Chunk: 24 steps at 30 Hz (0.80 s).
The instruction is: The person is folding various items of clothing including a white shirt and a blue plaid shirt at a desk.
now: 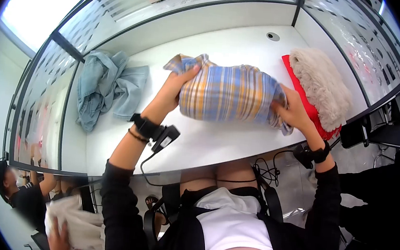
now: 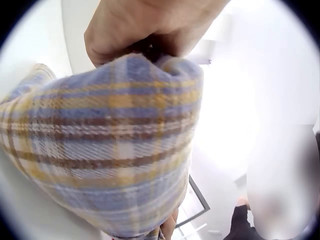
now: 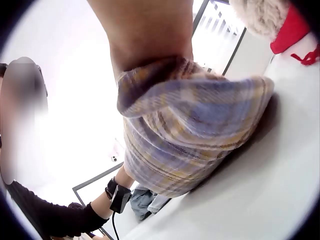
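A blue, yellow and white plaid cloth [image 1: 231, 93], bunched into a thick roll, lies lengthwise between both hands over the white table. At its left end the left hand [image 1: 177, 87] grips the fabric, thumb on top. The right hand [image 1: 294, 112] holds the other end, its fingers curled into the folds. In the left wrist view the plaid cloth [image 2: 110, 145] bulges below the left hand [image 2: 150, 30]. The right wrist view has loose folds of the cloth [image 3: 185, 130] wrapped about the right hand [image 3: 150, 40], hiding its fingers.
Light blue denim [image 1: 100, 83] lies crumpled at the table's left. At the right are a fluffy beige item [image 1: 317, 85] and red fabric [image 1: 302, 93]. Low partitions surround the white table [image 1: 160, 140]. A cable [image 1: 156, 184] hangs near the lap. Another person [image 1: 27, 195] is at lower left.
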{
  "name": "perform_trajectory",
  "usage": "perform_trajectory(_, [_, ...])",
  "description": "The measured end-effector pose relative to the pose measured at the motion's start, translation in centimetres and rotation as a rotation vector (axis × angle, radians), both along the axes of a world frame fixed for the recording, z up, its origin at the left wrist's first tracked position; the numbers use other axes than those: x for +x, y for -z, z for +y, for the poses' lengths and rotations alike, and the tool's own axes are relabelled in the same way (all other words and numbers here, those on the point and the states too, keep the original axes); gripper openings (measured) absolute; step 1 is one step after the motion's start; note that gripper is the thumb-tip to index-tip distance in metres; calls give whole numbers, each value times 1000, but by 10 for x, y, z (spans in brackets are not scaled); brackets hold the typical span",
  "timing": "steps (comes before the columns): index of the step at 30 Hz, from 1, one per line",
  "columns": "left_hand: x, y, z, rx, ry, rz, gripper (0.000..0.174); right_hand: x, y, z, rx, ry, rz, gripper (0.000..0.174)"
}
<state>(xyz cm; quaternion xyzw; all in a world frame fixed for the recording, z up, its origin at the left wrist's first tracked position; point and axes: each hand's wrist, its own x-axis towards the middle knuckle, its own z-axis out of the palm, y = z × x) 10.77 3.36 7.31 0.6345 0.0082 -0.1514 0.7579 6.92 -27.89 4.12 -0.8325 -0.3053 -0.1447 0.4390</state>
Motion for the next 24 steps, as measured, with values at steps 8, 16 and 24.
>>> perform_trajectory(8, [-2,8,5,70,230,-122,76,60,-1,16,-112,187,-10,23])
perform_trajectory(16, [5,45,-2,128,39,131,53,76,7,27,-422,239,272,26])
perform_trajectory(24, [5,45,-13,1171,-41,-186,55,94,43,41,-721,353,265,23])
